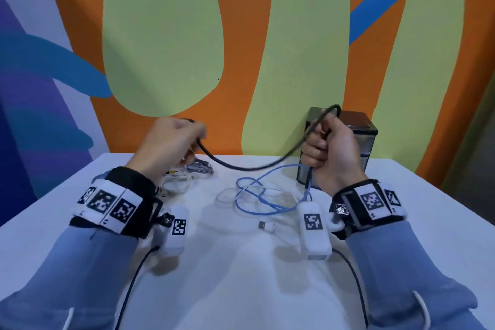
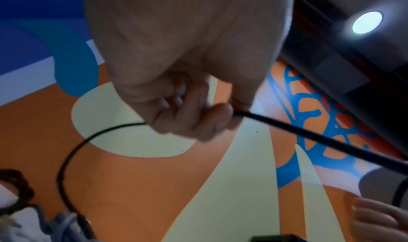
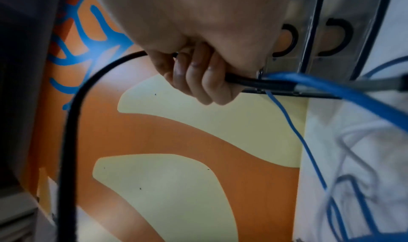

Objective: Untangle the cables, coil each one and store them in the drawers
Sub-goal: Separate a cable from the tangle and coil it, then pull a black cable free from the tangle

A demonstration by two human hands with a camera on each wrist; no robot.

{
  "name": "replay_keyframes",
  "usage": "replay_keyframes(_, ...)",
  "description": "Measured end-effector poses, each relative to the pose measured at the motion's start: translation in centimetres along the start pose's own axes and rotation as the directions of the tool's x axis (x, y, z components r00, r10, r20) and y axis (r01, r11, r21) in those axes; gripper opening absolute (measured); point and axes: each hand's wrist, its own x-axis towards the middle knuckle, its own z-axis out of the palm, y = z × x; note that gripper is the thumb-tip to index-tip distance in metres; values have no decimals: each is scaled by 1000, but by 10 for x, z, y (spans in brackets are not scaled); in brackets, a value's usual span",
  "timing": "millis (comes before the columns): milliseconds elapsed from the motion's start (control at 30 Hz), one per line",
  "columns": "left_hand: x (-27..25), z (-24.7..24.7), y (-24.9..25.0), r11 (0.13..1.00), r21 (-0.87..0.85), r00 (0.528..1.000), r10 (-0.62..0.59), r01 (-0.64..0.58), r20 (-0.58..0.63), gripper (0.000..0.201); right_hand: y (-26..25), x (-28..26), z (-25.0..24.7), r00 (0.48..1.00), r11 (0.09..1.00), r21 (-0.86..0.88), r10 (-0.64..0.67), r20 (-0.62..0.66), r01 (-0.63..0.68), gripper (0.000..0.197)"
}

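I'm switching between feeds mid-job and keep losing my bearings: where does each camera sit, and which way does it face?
Head: worn on the head, looking forward and down over the white table; shows both sleeves, left hand and right hand holding the black cable.
Left wrist: under the left hand, looking along its curled fingers toward the painted wall.
Right wrist: under the right hand, facing the drawer unit and blue cable.
Shared: the black cable, gripped by both hands, appears in all three.
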Motion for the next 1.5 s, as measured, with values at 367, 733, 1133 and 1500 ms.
replay_keyframes(367,-9,28,-3,813,505,953,291,-290,79,52,10,-8,22,956,685,-693,-293,20,224,26)
replay_keyframes(733,-12,43,9,905,-335,946,311,-264,94,29,5,-18,24,958,914,-405,129,257,-14,30)
replay_keyframes(1133,-1,19,5,848,-311,897,361,-430,-255,33,13,-26,28,875,935,-354,169,453,2,20)
replay_keyframes(1500,-13,38,2,816,98,821,568,-570,50,32,10,-29,43,844,981,-77,193,500,-179,39)
